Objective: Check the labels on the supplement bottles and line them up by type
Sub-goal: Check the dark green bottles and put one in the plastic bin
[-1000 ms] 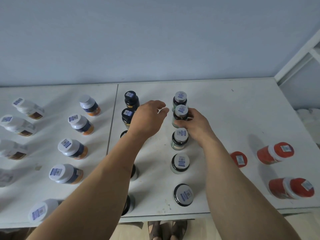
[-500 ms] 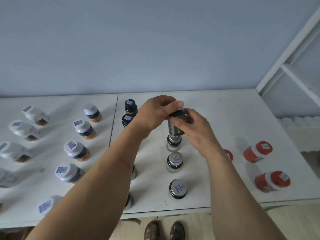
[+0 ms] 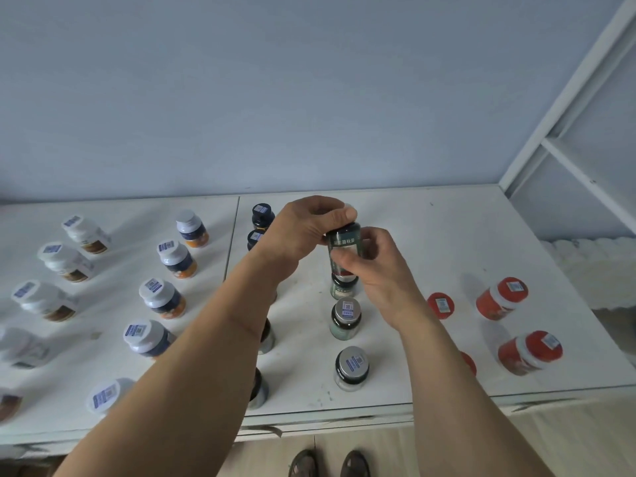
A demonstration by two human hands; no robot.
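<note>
The left hand (image 3: 306,228) covered the cap of the dark green supplement bottle (image 3: 344,247), fingers curled over it; the right hand (image 3: 375,266) pinched its lower body, hiding the base. The bottle stood upright, label toward the camera, lifted above the green-bottle row (image 3: 346,318) on the white table (image 3: 430,242).

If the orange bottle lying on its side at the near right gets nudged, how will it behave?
The orange bottle lies on its round side on the flat table, so it will probably roll. It looks like rigid plastic, so it should keep its shape and is unlikely to break.
</note>
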